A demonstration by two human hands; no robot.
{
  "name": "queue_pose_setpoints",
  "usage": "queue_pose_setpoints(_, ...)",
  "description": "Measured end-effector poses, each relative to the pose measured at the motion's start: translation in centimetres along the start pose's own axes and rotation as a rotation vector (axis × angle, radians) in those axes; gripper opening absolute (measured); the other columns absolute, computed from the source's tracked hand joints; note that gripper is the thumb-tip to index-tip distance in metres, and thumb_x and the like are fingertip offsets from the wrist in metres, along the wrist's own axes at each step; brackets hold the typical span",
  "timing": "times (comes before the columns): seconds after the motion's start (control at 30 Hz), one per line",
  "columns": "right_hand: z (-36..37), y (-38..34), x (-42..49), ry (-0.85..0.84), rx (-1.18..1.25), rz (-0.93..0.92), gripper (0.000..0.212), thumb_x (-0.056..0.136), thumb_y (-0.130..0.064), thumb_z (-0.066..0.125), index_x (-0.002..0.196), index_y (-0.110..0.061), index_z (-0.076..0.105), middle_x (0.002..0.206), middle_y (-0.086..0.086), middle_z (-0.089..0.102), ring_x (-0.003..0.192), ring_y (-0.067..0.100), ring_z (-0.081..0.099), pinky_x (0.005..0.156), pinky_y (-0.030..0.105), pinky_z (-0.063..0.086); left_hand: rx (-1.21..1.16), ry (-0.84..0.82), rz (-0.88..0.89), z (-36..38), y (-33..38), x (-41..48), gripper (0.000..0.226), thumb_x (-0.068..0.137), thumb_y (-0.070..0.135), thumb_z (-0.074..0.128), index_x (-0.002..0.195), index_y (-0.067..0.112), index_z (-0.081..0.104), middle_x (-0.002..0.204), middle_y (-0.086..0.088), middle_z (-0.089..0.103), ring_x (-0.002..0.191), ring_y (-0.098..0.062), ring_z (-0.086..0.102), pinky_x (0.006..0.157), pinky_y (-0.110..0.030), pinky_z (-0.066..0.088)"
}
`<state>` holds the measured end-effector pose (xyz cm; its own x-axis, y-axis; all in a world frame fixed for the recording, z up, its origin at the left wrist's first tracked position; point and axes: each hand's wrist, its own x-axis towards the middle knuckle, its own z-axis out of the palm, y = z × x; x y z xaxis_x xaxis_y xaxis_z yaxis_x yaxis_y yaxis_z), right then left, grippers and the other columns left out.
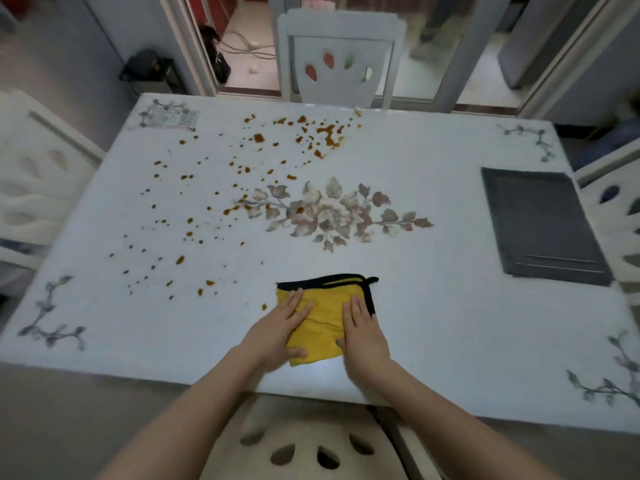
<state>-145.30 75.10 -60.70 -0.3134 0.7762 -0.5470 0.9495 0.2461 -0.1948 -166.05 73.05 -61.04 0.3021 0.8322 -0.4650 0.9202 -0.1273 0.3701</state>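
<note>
White table (433, 317): yellow cloth (325, 306) under left hand (280, 327), right hand (363, 330).

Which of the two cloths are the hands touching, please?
The yellow black-edged cloth, under the left hand and right hand; the grey cloth lies untouched.

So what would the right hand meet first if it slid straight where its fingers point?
The right hand would first cross the black trim of the yellow cloth; beyond, just tabletop, probably to the brown splatters.
</note>
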Motion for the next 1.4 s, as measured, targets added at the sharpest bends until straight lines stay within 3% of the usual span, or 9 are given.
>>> queue_pose_setpoints(0.13, -1.0, -1.3, -0.7, 0.108, 0.130, -0.068, 0.083, 0.094, -0.051, 0.048, 0.154, -0.024, -0.003, 0.159, 0.012, -0.017, 0.147, 0.028, -0.017, 0.121, 0.037, 0.003, -0.039, 0.159, -0.194, -0.5, -5.0, -5.6, 0.116, 0.072, 0.073, 0.057, 0.150, 0.022, -0.011, 0.153, 0.004, -0.029, 0.142, -0.015, -0.025, 0.118, -0.030, 0.004)
queue_pose_setpoints(0.2, -0.3, -1.7, -0.9, 0.108, 0.110, -0.103, 0.087, 0.089, -0.061, 0.046, 0.152, -0.032, -0.006, 0.158, 0.008, -0.021, 0.145, 0.030, -0.022, 0.121, 0.040, 0.002, 0.019, 0.122, -0.284, 0.1, -7.0, -7.9, 0.124, 0.070, 0.070, 0.062, 0.149, 0.013, -0.015, 0.153, -0.001, -0.027, 0.144, -0.019, -0.021, 0.116, -0.029, 0.000)
queue_pose_setpoints(0.33, 2.4, -3.0, -0.6, 0.127, 0.059, -0.042, 0.081, 0.091, -0.068, 0.031, 0.150, -0.034, -0.012, 0.156, 0.006, -0.028, 0.137, 0.029, -0.037, 0.115, 0.047, -0.018, -0.062, 0.074, -0.384, 1.4, -8.2, -9.4, 0.118, 0.076, 0.062, 0.064, 0.149, 0.009, -0.012, 0.154, -0.002, -0.024, 0.145, -0.018, -0.016, 0.119, -0.032, 0.007)
queue_pose_setpoints(0.6, 3.3, -9.7, 1.5, 0.129, 0.029, -0.089, 0.081, 0.092, -0.065, 0.032, 0.151, -0.031, -0.013, 0.154, 0.009, -0.033, 0.134, 0.032, -0.040, 0.103, 0.047, -0.032, -0.122, 0.107, -0.373, 2.6, -9.4, -9.2, 0.120, 0.073, 0.062, 0.065, 0.149, 0.017, -0.015, 0.151, 0.007, -0.027, 0.140, -0.008, -0.022, 0.119, -0.033, 0.009)
queue_pose_setpoints(0.8, 3.7, -13.7, 2.6, 0.093, -0.025, -0.188, 0.080, 0.092, -0.064, 0.031, 0.152, -0.031, -0.011, 0.154, 0.008, -0.032, 0.135, 0.033, -0.039, 0.114, 0.053, -0.018, -0.223, 0.159, -0.306, 3.2, -10.2, -9.2, 0.123, 0.066, 0.071, 0.065, 0.150, 0.026, -0.013, 0.156, 0.008, -0.021, 0.143, -0.012, -0.019, 0.119, -0.036, 0.006)
queue_pose_setpoints(0.9, 4.1, -13.8, 2.5, 0.136, 0.032, -0.098, 0.081, 0.090, -0.067, 0.032, 0.151, -0.034, -0.010, 0.154, 0.003, -0.032, 0.137, 0.029, -0.038, 0.113, 0.050, -0.019, -0.181, 0.179, -0.286, 3.3, -10.0, -9.2, 0.123, 0.066, 0.075, 0.061, 0.150, 0.025, -0.014, 0.156, 0.007, -0.020, 0.143, -0.012, -0.017, 0.118, -0.036, 0.007)
queue_pose_setpoints(1.03, 4.2, -16.8, 2.8, 0.149, 0.122, 0.074, 0.081, 0.092, -0.063, 0.033, 0.151, -0.031, -0.013, 0.155, 0.006, -0.031, 0.140, 0.033, -0.033, 0.115, 0.054, -0.015, -0.195, 0.280, -0.285, 2.4, -12.3, -11.5, 0.097, 0.082, 0.067, 0.046, 0.151, 0.022, -0.006, 0.154, 0.013, -0.020, 0.143, -0.004, -0.014, 0.119, -0.029, 0.014)
queue_pose_setpoints(1.23, 3.8, -21.9, 4.7, 0.096, 0.135, 0.187, 0.085, 0.091, -0.064, 0.032, 0.151, -0.027, -0.016, 0.154, 0.012, -0.032, 0.140, 0.040, -0.030, 0.114, 0.057, -0.013, -0.056, 0.312, -0.708, -1.9, -24.3, -18.0, 0.124, 0.070, 0.081, 0.049, 0.149, 0.009, -0.014, 0.156, -0.006, -0.024, 0.143, -0.018, -0.024, 0.118, -0.038, 0.001)
queue_pose_setpoints(1.4, 3.5, -27.6, 6.5, 0.100, 0.160, 0.216, 0.086, 0.091, -0.065, 0.032, 0.151, -0.027, -0.016, 0.154, 0.013, -0.032, 0.140, 0.041, -0.030, 0.114, 0.058, -0.012, -0.131, 0.233, -0.847, -4.1, -31.4, -19.8, 0.143, 0.055, 0.085, 0.058, 0.148, 0.006, -0.015, 0.157, -0.010, -0.021, 0.144, -0.023, -0.022, 0.120, -0.043, 0.000)
